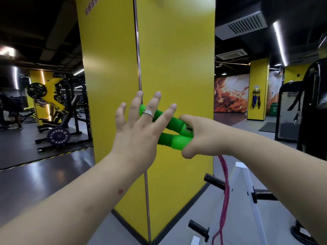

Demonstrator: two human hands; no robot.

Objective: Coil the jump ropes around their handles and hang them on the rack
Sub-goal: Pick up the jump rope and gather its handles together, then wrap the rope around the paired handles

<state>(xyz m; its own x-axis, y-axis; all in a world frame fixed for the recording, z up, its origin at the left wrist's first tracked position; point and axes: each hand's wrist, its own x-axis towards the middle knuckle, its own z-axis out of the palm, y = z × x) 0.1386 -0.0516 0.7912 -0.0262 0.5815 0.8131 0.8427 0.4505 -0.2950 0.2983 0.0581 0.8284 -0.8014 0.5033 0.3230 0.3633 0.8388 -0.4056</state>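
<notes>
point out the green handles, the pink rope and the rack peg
green handles (174, 123): head view, upper handle's middle
pink rope (226, 188): head view, hanging stretch
rack peg (213, 180): head view, black peg's shaft

Two handles (174, 129) held side by side in front of the pillar (177, 59), right hand (198, 137) at their right ends, left hand (139, 128) before them, rope (224, 188) hanging below, rack (247, 195) lower right on the floor (44, 177), weight machines (53, 110) far left behind

Two green handles (174, 129) show, one above the other, along with one pink rope (225, 191). Two hands are in view. The white rack (247, 188) carries three black pegs (214, 181).
</notes>
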